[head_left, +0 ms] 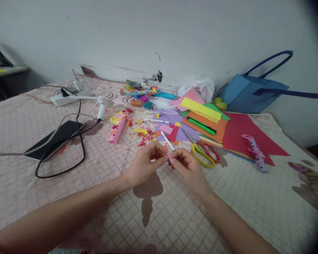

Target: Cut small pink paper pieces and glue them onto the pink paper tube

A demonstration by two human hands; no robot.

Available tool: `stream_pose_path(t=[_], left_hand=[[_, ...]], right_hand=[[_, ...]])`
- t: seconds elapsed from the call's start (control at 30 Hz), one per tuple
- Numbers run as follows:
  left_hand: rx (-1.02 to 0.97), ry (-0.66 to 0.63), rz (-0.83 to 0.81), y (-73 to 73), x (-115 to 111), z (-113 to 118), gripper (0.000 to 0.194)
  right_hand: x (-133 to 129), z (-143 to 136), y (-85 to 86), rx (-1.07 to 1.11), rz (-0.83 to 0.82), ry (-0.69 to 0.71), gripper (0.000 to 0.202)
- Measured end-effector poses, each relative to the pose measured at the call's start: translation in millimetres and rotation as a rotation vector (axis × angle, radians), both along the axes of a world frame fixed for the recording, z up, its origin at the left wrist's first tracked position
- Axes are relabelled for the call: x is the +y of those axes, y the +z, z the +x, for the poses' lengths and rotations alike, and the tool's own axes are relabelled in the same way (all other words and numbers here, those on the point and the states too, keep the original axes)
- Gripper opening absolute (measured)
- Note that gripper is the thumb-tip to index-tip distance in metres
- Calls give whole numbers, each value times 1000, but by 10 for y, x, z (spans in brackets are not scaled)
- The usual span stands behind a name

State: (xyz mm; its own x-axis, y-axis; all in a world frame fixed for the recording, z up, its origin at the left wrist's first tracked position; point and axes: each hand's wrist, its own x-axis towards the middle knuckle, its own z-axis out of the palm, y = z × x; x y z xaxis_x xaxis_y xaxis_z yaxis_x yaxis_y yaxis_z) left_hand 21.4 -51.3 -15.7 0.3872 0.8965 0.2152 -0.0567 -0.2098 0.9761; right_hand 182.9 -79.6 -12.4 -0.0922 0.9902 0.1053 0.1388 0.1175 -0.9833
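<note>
Both hands meet at the centre, above the patterned tablecloth (95, 197). A small pink paper piece (168, 157) is pinched between their fingertips. My left hand (145, 161) holds its left end with thumb and fingers pressed together. From the right, my right hand (187, 165) grips the other end in a similar pinch. Just beyond the fingers lies a white marker (167, 140). Yellow-handled scissors (202, 157) and red-handled scissors (213, 151) rest right of my right hand. Colourful paper scraps (145, 133) are scattered behind my left hand.
A pink paper roll (118, 130) and white glue gun (102, 107) stand left of the scraps. Black cable (83, 151) loops over the cloth near a black device (55, 139). Coloured sheets (243, 134), a purple roll (258, 155) and a blue bag (251, 93) are at right.
</note>
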Motion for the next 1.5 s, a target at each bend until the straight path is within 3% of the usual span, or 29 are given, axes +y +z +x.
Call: stream_pose_path(t=[0.3,0.53,1.5], left_hand=[[36,18,6,31,-26,0,16],[151,-39,25,10,-26,-19,17],[143,-17,-50,7,-23,0,19]], right_hand=[[2,0,-10,-32,35,-2,12],[-5,-5,3,-32,85,-8,11],[-19,3,20,-54,95,-13,8]])
